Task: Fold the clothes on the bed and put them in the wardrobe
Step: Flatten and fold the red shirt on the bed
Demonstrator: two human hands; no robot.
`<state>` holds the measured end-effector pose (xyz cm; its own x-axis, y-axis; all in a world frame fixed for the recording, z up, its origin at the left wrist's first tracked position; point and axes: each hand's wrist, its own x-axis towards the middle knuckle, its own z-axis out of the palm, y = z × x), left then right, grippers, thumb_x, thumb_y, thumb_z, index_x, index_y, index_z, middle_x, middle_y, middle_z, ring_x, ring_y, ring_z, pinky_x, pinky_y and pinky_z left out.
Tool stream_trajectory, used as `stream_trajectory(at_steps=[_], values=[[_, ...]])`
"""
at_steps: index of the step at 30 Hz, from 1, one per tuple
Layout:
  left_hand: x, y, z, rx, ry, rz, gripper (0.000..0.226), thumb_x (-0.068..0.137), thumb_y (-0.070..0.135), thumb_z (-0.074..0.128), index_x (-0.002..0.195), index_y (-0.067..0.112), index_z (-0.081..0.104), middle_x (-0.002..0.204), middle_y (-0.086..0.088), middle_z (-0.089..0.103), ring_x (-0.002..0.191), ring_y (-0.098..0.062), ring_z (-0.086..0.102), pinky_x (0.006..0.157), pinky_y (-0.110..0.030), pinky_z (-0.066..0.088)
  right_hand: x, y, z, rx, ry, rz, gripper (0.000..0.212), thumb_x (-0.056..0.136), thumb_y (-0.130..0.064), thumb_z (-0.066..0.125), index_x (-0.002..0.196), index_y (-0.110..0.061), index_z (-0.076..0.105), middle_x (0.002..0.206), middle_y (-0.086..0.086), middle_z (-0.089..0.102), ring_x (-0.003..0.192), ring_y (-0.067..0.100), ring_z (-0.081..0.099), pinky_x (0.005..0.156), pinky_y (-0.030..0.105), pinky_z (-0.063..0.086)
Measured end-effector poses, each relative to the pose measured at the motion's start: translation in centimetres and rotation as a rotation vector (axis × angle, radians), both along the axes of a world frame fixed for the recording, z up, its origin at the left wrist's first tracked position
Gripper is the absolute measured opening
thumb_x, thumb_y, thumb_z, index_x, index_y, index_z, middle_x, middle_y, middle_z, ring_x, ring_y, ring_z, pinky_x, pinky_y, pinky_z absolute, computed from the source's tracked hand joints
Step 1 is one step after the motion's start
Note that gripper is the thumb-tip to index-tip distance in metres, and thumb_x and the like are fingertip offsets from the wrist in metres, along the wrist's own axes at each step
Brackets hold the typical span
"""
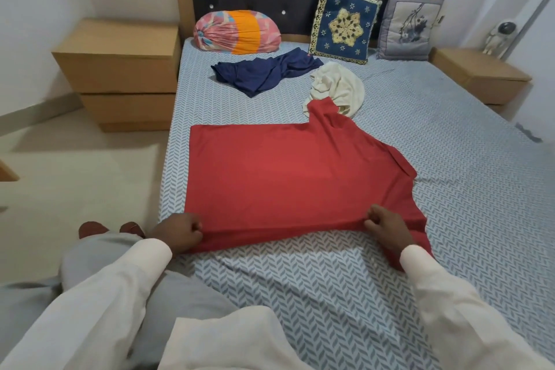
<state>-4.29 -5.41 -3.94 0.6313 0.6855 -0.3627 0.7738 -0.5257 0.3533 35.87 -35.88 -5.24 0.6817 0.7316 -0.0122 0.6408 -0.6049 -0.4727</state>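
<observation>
The red shirt [294, 177] lies spread flat on the bed [450, 159]. Its hem runs along the bed's left edge and its near side is close to the near edge, while the far sleeve reaches up onto a crumpled cream garment [336, 90]. The left hand [177, 233] pinches the near hem corner and the right hand [387, 230] pinches the near side by the other sleeve, with the fingers of both curled tight on the cloth. The step looks to be the first lengthwise fold. It would go best if both hands lift together, keep the edge taut between them and carry it over to lie parallel with the far side, tucking the near sleeve in so that no crease is trapped. The far sleeve should probably be drawn off the cream garment first. A navy garment [267, 72] lies unfolded towards the headboard edge, near the pillows. The fingertips are buried in the cloth, the near sleeve is partly covered by the right wrist, and no wardrobe is in view.
</observation>
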Motion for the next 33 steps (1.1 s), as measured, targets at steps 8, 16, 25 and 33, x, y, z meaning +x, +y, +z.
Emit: stream_trajectory(at_steps=[8,16,25,33], values=[[3.9,5.2,-0.3,-0.12,-0.547,0.517,0.012,0.087,0.009,0.064,0.098,0.014,0.065,0.099,-0.002,0.066,0.094,-0.018,0.059,0.083,-0.026,0.04,3.9,9.6,1.3,0.022,-0.032,-0.146,0.011,0.083,-0.011,0.063,0.093,-0.014,0.068,0.097,0.017,0.072,0.091,0.033,0.067,0.08,0.035,0.048],[6.7,9.8,-1.6,-0.07,-0.656,0.662,0.018,0.085,0.006,0.067,0.101,0.013,0.063,0.104,-0.007,0.067,0.097,-0.021,0.061,0.088,-0.029,0.044,6.4,16.0,0.6,-0.132,-0.053,-0.128,0.013,0.084,-0.017,0.059,0.095,-0.015,0.065,0.103,0.018,0.07,0.096,0.036,0.065,0.079,0.037,0.048],[8.3,11.4,-2.7,0.198,-0.354,0.608,0.033,0.083,0.013,0.069,0.115,0.013,0.058,0.115,-0.017,0.058,0.108,-0.038,0.054,0.09,-0.044,0.045,7.1,16.9,-0.2,-0.23,-0.048,-0.082,0.036,0.084,-0.028,0.065,0.119,-0.021,0.058,0.118,0.011,0.063,0.112,0.032,0.058,0.087,0.04,0.049],[17.7,1.1,-2.5,0.219,-0.327,-0.257,0.048,0.088,0.038,0.061,0.132,0.021,0.052,0.126,-0.011,0.05,0.115,-0.032,0.046,0.099,-0.043,0.042,5.9,8.1,-0.7,-0.376,-0.342,-0.063,0.066,0.055,-0.057,0.071,0.107,-0.023,0.049,0.103,0.007,0.05,0.098,0.033,0.049,0.077,0.044,0.045]])
